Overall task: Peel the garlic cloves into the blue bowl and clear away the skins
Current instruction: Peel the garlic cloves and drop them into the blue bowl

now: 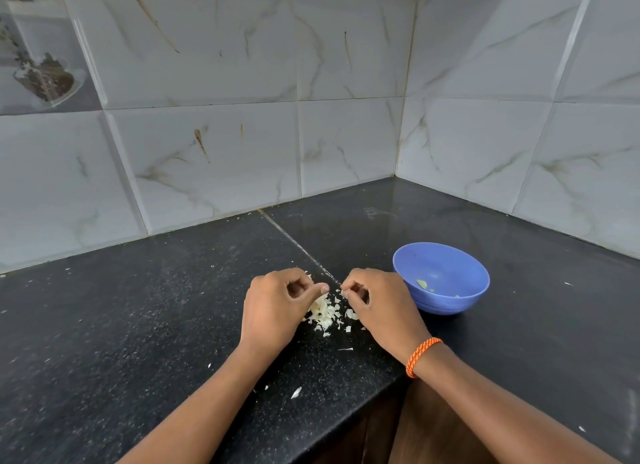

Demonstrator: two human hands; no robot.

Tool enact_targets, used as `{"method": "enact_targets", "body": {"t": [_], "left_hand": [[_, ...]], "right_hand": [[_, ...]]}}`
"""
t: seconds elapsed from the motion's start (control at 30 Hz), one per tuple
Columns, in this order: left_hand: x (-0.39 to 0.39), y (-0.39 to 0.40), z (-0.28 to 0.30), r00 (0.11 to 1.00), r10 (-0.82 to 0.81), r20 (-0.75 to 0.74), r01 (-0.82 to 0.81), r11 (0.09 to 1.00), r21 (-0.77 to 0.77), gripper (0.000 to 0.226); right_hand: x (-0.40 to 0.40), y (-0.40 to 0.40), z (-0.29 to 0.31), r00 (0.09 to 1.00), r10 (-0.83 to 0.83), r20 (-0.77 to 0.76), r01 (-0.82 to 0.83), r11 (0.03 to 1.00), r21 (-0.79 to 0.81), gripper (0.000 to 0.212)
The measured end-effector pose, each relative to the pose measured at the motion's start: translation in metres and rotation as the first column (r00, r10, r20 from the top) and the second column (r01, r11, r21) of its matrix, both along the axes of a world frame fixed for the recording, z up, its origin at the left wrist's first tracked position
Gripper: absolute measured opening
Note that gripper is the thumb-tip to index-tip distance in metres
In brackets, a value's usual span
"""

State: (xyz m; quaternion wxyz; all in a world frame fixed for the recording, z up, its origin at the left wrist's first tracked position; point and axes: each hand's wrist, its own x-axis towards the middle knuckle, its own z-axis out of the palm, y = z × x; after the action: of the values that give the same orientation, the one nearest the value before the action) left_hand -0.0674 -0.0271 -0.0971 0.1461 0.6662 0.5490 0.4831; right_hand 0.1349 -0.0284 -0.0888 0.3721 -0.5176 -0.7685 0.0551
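A pile of pale garlic skins [323, 311] lies on the black counter between my two hands. My left hand [277, 304] rests at the pile's left edge, its fingers curled in and its thumb stretched toward the right; nothing shows inside it. On the pile's right side, the fingertips of my right hand [379, 302] pinch a small white bit of garlic skin [344, 293]. Just right of that hand stands the blue bowl [445, 306], upright, with a few small pale-green garlic pieces [421, 283] at its bottom.
Loose skin flakes [296, 392] are scattered over the speckled counter [138, 325] toward its front edge. Marble-look tiled walls [346, 144] meet in a corner behind the bowl. An orange thread band [420, 356] circles my right wrist.
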Motion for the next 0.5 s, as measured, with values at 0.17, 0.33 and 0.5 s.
{"method": "enact_targets", "body": {"t": [0.17, 0.33, 0.5], "left_hand": [[-0.003, 0.003, 0.0, 0.999, -0.028, -0.03, 0.028, 1.0, 0.01, 0.021], [-0.002, 0.004, 0.0, 0.998, -0.059, 0.027, 0.059, 0.998, 0.005, 0.016], [-0.002, 0.002, -0.002, 0.997, -0.075, -0.006, 0.075, 0.995, 0.061, 0.026]], "right_hand": [[0.003, -0.002, 0.028, 0.962, 0.055, 0.269, -0.053, 0.999, -0.013, 0.011], [0.005, 0.006, 0.066, 0.981, -0.023, 0.193, 0.002, 0.994, 0.108, 0.012], [-0.012, -0.004, 0.019, 0.922, -0.031, 0.386, 0.037, 0.999, -0.007, 0.02]]}}
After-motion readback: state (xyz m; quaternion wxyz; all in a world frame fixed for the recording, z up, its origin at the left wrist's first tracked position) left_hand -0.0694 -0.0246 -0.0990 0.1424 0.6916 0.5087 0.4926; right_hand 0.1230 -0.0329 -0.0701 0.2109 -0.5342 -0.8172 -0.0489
